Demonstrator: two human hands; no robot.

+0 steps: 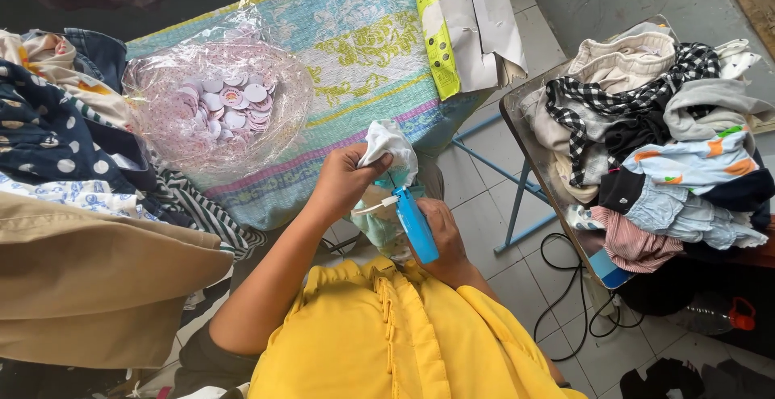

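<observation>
Gripping the blue tagging gun (416,225), right hand (442,233) risks pricking left hand (345,179), which pinches white garment (390,147) just ahead.

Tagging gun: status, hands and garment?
Left hand grips white garment. Right hand holds blue tagging gun, tip at cloth. Nothing blocking.

Soft daylight is falling evenly; glare is shining on the plastic bag (216,100). Edges around it are bending slightly, everything staying sharp.
</observation>
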